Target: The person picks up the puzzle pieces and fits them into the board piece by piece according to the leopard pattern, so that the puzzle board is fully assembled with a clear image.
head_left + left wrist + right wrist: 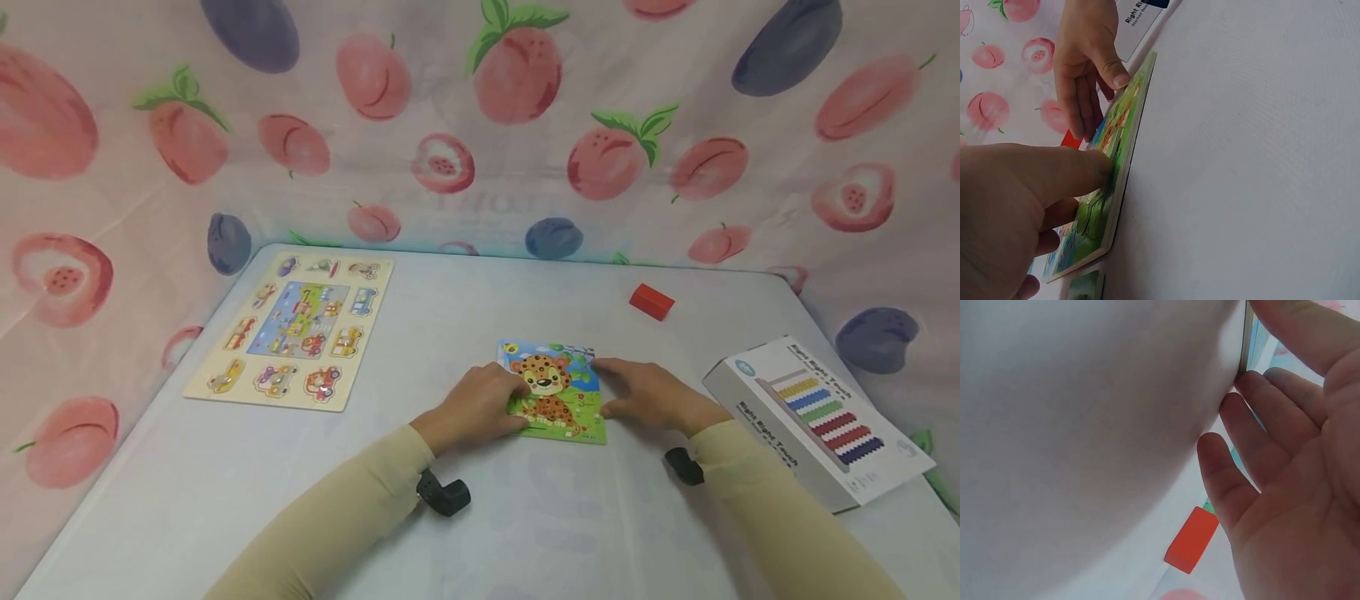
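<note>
A square jigsaw puzzle with a cartoon leopard on green and blue lies flat on the table. My left hand is over its left part, thumb and fingers bent. In the left wrist view they grip a green puzzle piece at the board's surface; the palm side is partly hidden. My right hand stands at the puzzle's right edge with its fingers extended, fingertips at the edge. A small green flat piece lies beside the board in the left wrist view, hidden in the head view.
A wooden vehicle puzzle board lies at the far left. A red block sits behind the right hand. On the right is a white box with coloured strips pictured on it. Fruit-patterned cloth stands behind the table.
</note>
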Motion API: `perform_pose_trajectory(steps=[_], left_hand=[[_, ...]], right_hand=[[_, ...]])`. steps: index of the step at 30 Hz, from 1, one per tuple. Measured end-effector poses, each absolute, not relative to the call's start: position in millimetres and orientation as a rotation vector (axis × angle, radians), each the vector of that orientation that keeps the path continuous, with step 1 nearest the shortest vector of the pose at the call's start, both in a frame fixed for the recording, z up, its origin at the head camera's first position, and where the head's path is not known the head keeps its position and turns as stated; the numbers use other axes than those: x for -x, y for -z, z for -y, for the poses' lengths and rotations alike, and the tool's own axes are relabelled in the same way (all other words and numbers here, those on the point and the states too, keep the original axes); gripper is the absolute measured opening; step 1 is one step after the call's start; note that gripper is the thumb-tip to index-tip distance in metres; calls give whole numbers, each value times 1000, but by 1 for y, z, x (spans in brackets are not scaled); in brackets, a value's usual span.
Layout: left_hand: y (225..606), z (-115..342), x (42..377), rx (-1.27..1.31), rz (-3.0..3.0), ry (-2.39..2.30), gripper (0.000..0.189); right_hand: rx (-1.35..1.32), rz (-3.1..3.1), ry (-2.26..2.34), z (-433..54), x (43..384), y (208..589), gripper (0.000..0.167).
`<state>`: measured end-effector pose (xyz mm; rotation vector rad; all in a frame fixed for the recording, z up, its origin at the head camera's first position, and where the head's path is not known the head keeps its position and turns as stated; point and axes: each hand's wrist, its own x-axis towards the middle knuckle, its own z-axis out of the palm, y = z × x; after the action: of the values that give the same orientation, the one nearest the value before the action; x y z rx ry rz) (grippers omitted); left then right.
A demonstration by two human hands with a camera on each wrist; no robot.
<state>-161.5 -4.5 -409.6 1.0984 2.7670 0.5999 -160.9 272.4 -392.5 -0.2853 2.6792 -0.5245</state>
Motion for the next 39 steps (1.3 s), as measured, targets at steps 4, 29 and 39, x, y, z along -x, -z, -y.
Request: perform_pose_trajectory(steps=[4, 29, 39], left_hand=[[410, 3, 160, -1083, -2766, -595, 37], [419, -8, 160, -1110, -2803, -621, 36], [414, -6, 161, -1078, -2779, -648, 34]], right_hand=[[288, -2679, 521, -272, 161, 393, 80], [381, -2706, 519, -269, 163, 392, 78], [347, -2702, 497, -266, 165, 393, 79]])
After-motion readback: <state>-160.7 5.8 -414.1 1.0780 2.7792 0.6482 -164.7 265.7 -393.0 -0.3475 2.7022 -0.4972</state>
